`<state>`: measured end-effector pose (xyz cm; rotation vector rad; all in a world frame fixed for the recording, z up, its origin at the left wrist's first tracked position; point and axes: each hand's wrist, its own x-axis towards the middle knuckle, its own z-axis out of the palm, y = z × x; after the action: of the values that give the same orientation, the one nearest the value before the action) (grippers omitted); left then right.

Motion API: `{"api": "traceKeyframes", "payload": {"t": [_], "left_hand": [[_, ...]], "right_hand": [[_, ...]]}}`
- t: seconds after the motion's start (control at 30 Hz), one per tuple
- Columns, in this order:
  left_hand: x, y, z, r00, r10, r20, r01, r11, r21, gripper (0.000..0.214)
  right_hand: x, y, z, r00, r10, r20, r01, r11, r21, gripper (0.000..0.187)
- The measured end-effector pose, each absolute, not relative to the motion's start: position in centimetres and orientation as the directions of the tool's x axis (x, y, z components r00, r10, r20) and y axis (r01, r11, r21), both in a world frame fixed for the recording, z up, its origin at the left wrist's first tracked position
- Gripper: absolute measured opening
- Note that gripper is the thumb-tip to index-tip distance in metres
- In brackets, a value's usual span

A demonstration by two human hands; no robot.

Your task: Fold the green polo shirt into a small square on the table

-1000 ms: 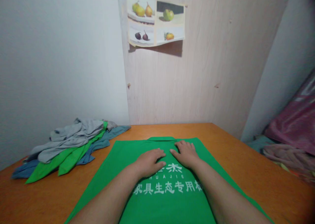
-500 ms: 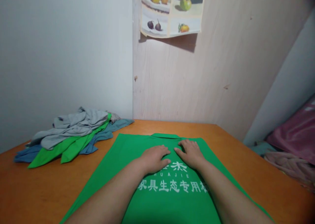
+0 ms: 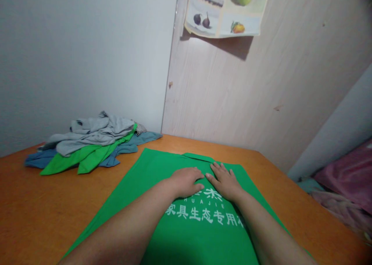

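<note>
A green shirt (image 3: 151,187) with white printed characters lies flat, back side up, on an orange wooden table (image 3: 43,210). Its collar points to the far wall. My left hand (image 3: 186,180) rests palm down on the shirt just below the collar, fingers flat and close together. My right hand (image 3: 224,180) lies beside it, also flat, fingers slightly spread. The two hands nearly touch at the thumbs. Neither hand holds anything.
A heap of clothes (image 3: 90,142), grey, green and blue, sits at the table's far left against the white wall. A fruit poster (image 3: 226,12) hangs on the wood panel behind. Pink and purple bedding (image 3: 345,179) lies beyond the table's right edge.
The view has swung to the left and tilted, so the poster has slid up and right. Both hands stay flat on the shirt near the collar, hardly moved.
</note>
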<state>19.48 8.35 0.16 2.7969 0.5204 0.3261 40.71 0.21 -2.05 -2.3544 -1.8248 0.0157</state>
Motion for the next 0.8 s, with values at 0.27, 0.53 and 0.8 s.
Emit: {"api": "traceKeyframes", "payload": {"t": [0.27, 0.53, 0.8], "left_hand": [[19.5, 8.6, -0.1, 0.908, 0.386, 0.165, 0.320, -0.890, 0.325, 0.045], [19.5, 8.5, 0.1, 0.909, 0.390, 0.147, 0.329, -0.889, 0.319, 0.048], [19.4, 8.3, 0.3, 0.910, 0.390, 0.141, 0.324, -0.882, 0.343, 0.047]], "right_hand": [[41.1, 0.4, -2.0, 0.272, 0.962, 0.016, 0.950, -0.266, -0.165, 0.073], [42.3, 0.1, -2.1, 0.417, 0.908, -0.041, 0.903, -0.419, -0.101, 0.080], [41.9, -0.2, -1.7, 0.444, 0.896, -0.002, 0.893, -0.442, -0.088, 0.082]]}}
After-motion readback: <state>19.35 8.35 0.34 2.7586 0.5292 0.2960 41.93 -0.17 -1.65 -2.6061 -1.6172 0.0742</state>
